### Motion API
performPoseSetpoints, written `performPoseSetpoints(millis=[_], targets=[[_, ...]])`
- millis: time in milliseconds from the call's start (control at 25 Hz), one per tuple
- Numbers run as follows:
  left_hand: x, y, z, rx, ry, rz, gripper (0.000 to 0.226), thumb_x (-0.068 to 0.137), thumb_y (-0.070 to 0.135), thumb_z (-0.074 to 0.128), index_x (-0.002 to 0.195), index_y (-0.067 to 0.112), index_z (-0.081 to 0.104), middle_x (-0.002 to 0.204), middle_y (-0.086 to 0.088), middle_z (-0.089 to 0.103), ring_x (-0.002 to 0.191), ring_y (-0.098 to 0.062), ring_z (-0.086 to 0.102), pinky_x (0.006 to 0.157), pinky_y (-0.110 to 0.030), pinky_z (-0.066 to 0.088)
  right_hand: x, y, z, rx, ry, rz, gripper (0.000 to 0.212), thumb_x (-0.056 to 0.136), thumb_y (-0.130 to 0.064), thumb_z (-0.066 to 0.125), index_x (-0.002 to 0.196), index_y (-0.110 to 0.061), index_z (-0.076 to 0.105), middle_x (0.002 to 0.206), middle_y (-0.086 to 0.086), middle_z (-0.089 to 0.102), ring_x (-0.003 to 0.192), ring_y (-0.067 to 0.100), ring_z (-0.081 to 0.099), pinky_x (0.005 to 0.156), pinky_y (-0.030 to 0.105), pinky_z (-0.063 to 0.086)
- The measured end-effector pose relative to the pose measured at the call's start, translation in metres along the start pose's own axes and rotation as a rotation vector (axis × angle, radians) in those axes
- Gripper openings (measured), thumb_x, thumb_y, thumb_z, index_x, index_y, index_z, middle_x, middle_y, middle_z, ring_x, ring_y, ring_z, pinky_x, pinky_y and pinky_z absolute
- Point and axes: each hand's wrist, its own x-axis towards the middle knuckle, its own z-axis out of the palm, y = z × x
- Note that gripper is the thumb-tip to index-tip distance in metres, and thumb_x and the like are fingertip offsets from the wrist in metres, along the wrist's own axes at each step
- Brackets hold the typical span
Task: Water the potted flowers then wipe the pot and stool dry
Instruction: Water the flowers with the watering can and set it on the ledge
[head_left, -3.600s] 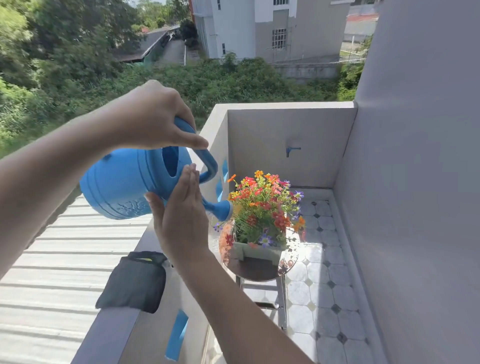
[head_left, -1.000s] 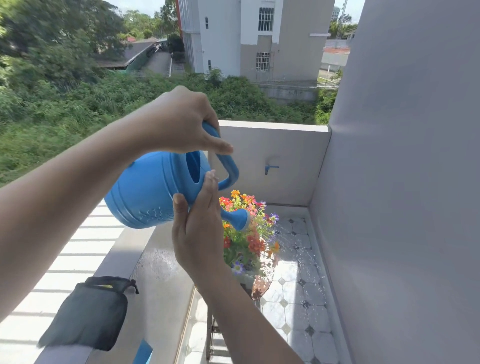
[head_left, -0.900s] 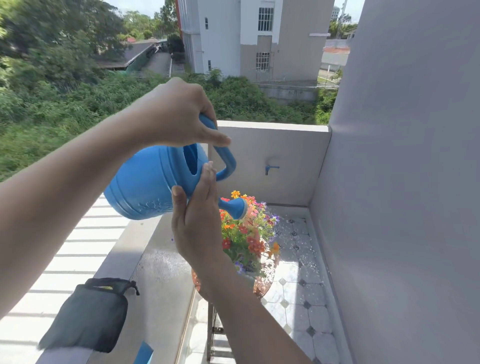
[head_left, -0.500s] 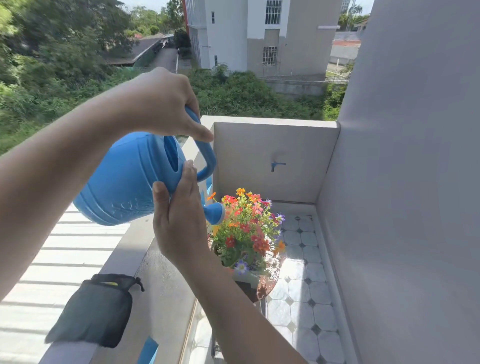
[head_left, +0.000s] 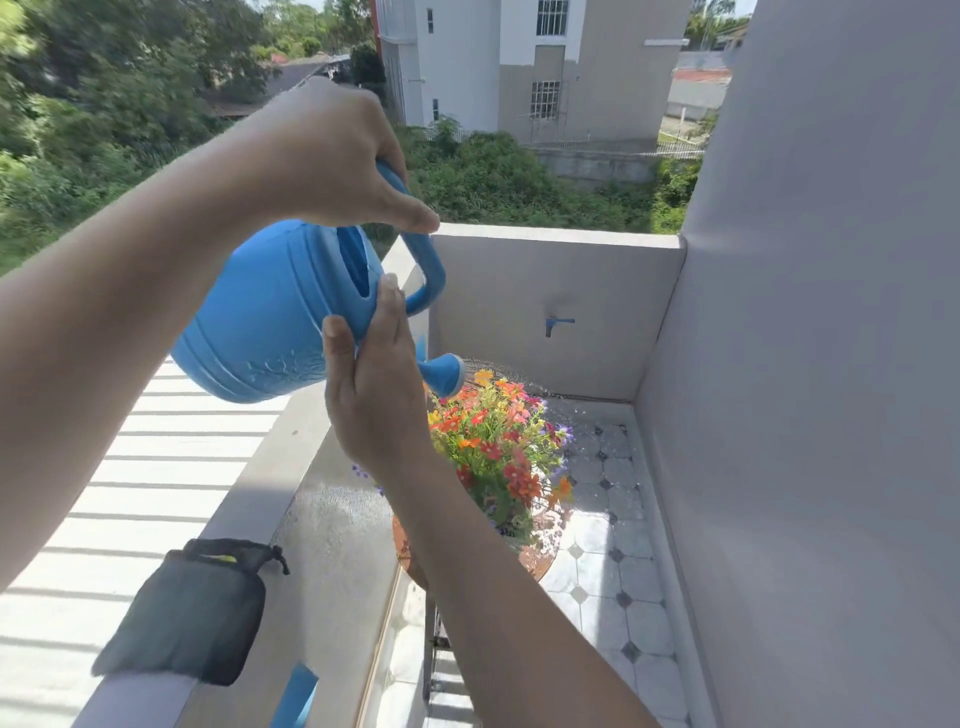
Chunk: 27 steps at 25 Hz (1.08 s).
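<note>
My left hand (head_left: 332, 156) grips the top handle of a blue watering can (head_left: 270, 317), which is tilted with its spout rose (head_left: 447, 373) above the flowers. My right hand (head_left: 374, 395) presses flat, with straight fingers, against the can's side near the spout. Fine water streams spray from the rose onto the orange, red and purple flowers (head_left: 493, 447). The flowers stand on a round reddish-brown stool (head_left: 535, 558), mostly hidden behind my right forearm. The pot itself is hidden by leaves and my arm.
A dark folded cloth (head_left: 192, 613) lies on the grey parapet ledge (head_left: 291, 457) at lower left. A blue tap (head_left: 556, 325) sticks out of the far balcony wall. A grey wall (head_left: 810, 364) closes the right side. Wet tiled floor (head_left: 602, 561) surrounds the stool.
The watering can and both hands have shifted right, bringing the spout from the flowers' left side to over their top. Water spray now shows at the rose.
</note>
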Motion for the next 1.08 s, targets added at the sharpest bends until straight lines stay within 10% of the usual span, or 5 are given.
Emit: performPoseSetpoints(millis=[1080], targets=[[-0.017,-0.022,-0.009,0.111,-0.100,-0.139,0.039,0.066,0.059,0.070,0.073,0.021,0.066,0.059,-0.006,0.056,0.053,-0.018,0.046,0.047,-0.024,0.033,-0.036,-0.030,0.013,0.103,-0.164,0.107,0.063,0.097,-0.040,0.029,0.146,-0.005,0.010,0.156,0.012,0.017,0.144,0.021,0.013,0.119,0.042,0.018]])
